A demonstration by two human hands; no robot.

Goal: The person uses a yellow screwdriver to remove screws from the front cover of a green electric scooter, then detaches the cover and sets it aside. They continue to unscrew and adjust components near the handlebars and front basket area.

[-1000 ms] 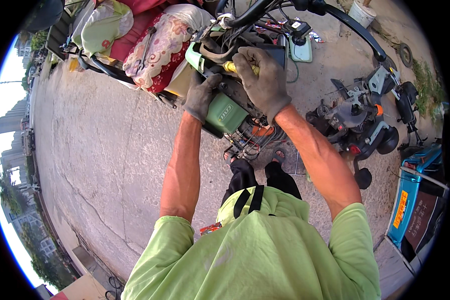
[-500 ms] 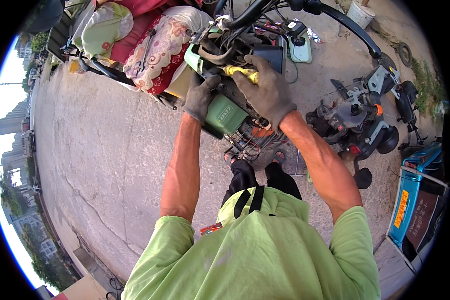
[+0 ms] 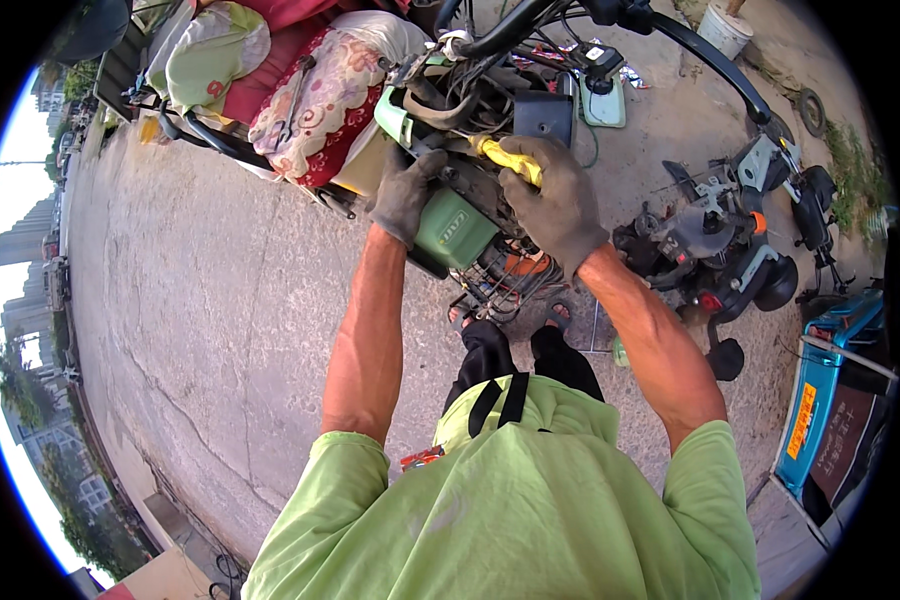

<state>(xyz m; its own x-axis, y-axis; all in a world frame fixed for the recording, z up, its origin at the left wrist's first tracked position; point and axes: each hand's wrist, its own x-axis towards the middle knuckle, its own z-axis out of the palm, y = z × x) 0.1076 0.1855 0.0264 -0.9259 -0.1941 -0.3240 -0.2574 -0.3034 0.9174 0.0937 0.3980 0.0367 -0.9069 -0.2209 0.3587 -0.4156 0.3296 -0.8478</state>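
In dark work gloves, both hands are at the stripped front of an electric scooter (image 3: 475, 110) with bare cables and hoses. My right hand (image 3: 560, 200) is closed round the yellow handle of a screwdriver (image 3: 510, 160), which points left toward the exposed parts; its tip cannot be made out. My left hand (image 3: 407, 200) has its fingers curled in at the edge of those parts, beside a green box (image 3: 454, 228). What they grip, if anything, is hidden. A pale green body panel (image 3: 394, 118) lies just above my left hand.
Handlebars (image 3: 705, 55) arch across the top right. At the left stands a vehicle with a flowered cover (image 3: 315, 95), a wrench lying on it. To the right, a partly dismantled scooter (image 3: 705, 235) rests on the concrete. A blue-framed vehicle (image 3: 820, 400) is at the far right.
My right hand has shifted right and slightly down with the screwdriver, widening the gap to my left hand. The left hand has barely moved.
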